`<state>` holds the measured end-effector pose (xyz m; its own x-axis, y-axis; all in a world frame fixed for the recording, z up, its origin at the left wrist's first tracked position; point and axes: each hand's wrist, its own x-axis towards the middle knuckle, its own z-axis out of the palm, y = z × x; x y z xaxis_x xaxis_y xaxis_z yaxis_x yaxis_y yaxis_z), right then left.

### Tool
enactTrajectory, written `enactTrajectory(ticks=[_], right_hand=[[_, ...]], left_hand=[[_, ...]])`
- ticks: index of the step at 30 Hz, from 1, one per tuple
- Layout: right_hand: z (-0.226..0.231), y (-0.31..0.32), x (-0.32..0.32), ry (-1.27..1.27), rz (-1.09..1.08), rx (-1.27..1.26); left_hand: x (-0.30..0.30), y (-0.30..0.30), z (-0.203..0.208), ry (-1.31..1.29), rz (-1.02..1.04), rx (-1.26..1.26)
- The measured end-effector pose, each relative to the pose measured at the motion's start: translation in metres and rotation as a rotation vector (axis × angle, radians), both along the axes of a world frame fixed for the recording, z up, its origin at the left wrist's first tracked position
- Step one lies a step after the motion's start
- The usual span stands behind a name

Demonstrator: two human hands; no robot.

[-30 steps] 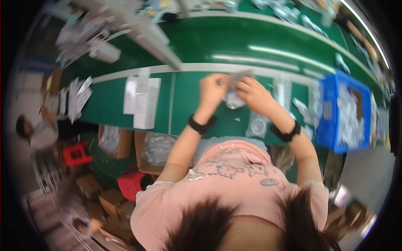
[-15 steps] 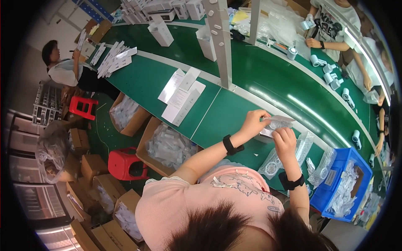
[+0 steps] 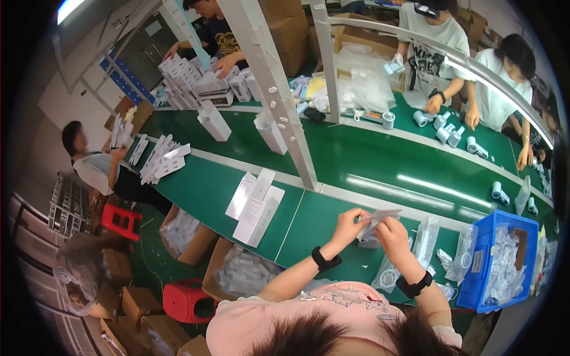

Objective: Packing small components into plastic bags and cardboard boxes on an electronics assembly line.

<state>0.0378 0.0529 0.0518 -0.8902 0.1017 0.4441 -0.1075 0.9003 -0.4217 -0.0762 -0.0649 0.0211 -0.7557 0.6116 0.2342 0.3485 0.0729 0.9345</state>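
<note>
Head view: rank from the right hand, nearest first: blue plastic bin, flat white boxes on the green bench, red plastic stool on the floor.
From the right hand:
1. Blue plastic bin, just to its right on the bench.
2. Flat white boxes, to its left past the left hand.
3. Red plastic stool, far left on the floor.

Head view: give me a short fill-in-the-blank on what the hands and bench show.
1. Both hands, left hand and right hand, hold one small clear ____ above the green bench.
2. The bin at the person's right is ____ in colour.
3. Each wrist wears a ____ band.

Missing words: bag; blue; black
</note>
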Motion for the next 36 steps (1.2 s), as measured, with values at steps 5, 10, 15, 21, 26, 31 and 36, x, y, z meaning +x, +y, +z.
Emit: enactTrajectory(ticks=[5, 10, 15, 21, 26, 31, 36], right_hand=[[0.011, -0.012, -0.004, 0.042, 0.175, 0.259], [0.013, -0.020, 0.003, -0.148, 0.216, 0.279], [0.009, -0.015, 0.007, -0.007, 0.123, 0.313], [-0.006, 0.000, 0.022, 0.033, 0.114, 0.133], [-0.022, 0.008, 0.029, 0.189, -0.152, -0.499], [-0.079, 0.015, 0.022, -0.165, -0.135, -0.612], [-0.064, 0.017, -0.038, -0.186, -0.094, -0.968]], left_hand=[[-0.004, -0.005, 0.000, -0.059, -0.013, -0.016], [-0.005, -0.006, -0.001, -0.062, -0.006, -0.006], [-0.008, -0.005, 0.001, -0.052, 0.015, 0.037], [-0.007, -0.025, 0.055, 0.329, 0.091, -0.002], [0.014, -0.047, 0.204, -0.385, -1.319, 0.556], [0.068, -0.041, 0.233, -0.463, -1.546, 0.893], [0.060, -0.033, 0.228, -0.373, -1.600, 0.973]])
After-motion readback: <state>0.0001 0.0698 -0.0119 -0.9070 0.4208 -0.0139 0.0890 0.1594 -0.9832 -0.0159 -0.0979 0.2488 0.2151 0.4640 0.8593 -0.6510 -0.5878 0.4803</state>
